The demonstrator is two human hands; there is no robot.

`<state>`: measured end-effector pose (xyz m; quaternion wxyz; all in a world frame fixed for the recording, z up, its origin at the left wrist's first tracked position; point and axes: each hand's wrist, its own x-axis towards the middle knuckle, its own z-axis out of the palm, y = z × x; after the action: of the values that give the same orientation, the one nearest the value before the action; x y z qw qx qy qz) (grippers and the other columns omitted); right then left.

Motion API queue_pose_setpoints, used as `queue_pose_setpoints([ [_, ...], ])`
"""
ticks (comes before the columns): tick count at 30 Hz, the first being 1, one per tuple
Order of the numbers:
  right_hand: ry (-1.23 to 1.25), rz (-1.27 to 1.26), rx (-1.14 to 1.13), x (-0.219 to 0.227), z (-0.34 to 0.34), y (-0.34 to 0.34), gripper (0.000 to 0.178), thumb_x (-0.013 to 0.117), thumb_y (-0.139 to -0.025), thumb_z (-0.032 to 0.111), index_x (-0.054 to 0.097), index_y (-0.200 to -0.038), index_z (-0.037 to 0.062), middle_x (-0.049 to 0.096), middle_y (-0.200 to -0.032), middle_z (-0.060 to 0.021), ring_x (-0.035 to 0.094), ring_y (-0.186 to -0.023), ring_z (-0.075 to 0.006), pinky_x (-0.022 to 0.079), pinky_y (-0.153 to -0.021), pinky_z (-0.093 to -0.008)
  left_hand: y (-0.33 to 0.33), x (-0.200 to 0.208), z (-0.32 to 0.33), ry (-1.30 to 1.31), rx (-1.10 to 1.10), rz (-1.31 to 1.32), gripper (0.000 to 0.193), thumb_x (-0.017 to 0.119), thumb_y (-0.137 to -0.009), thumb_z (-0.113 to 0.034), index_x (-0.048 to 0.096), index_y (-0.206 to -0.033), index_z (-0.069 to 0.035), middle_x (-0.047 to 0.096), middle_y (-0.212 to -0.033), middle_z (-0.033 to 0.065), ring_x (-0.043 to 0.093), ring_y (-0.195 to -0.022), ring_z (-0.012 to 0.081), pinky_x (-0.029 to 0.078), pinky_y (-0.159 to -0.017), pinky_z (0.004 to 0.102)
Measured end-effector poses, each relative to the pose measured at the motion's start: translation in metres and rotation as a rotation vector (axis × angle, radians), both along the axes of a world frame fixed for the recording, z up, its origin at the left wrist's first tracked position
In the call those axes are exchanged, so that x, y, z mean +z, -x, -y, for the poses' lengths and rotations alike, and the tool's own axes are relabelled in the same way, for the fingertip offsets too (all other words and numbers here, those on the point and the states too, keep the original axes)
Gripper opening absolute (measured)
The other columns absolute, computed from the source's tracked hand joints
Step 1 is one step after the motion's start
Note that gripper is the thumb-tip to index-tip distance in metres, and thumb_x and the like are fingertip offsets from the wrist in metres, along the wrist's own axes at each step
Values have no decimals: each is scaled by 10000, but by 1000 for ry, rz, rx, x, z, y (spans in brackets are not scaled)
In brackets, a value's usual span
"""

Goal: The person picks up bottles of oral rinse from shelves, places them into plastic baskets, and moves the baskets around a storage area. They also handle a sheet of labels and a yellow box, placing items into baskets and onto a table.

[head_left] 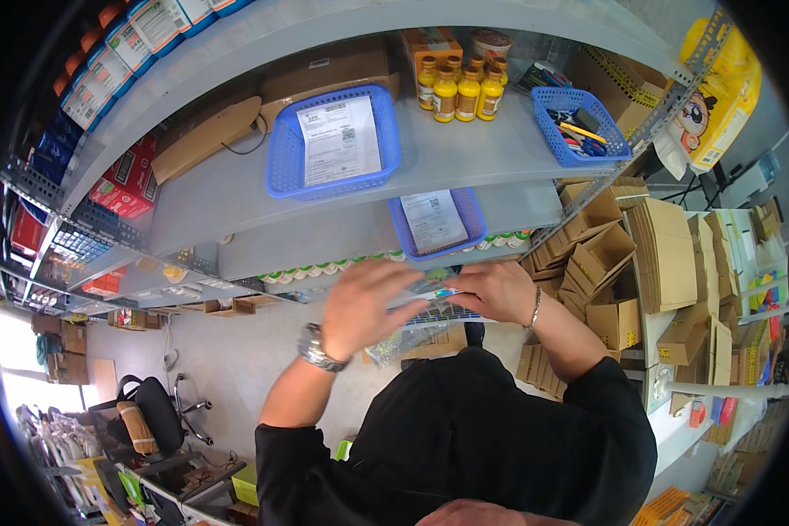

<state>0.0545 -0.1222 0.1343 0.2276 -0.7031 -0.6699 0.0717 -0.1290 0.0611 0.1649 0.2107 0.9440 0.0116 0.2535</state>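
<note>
Right hand (pixel 498 291) pinches clear packet (pixel 440 292); left hand (pixel 359 301) blurred, grip indeterminate. Risk: packet slips if pinch loosens.

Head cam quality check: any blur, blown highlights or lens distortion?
Head view: left hand shows motion blur, right hand looks sharper; the small item between them is too indistinct to identify. Head view: bright window area at left is blown out. Head view: grey shelf edge bows from the fisheye, corners go black.
</note>
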Motion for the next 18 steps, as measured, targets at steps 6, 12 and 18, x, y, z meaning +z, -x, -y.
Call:
queue_pose_setpoints([
  [6,32,-16,-19,4,-13,8,209,663,-879,334,700,-1002,169,670,-833,-25,679,-773,-269,543,-632,-416,-10,-27,13,22,9,46,155,767,-801,-233,740,-912,-128,700,-885,14,667,-780,226,512,-690,355],
  [12,10,35,-62,1,-7,-5,249,660,-876,362,708,-1035,176,695,-882,-28,696,-832,-262,560,-672,-410,-28,-31,22,-7,28,83,111,725,-826,-219,712,-885,-126,686,-883,5,654,-790,243,493,-718,375],
  [18,-23,-4,-38,-15,15,-40,424,671,-866,452,648,-1167,154,691,-1044,-52,704,-828,-288,564,-697,-414,-53,-39,42,132,7,77,119,759,-829,-182,713,-881,-85,719,-926,39,682,-788,229,524,-708,337],
])
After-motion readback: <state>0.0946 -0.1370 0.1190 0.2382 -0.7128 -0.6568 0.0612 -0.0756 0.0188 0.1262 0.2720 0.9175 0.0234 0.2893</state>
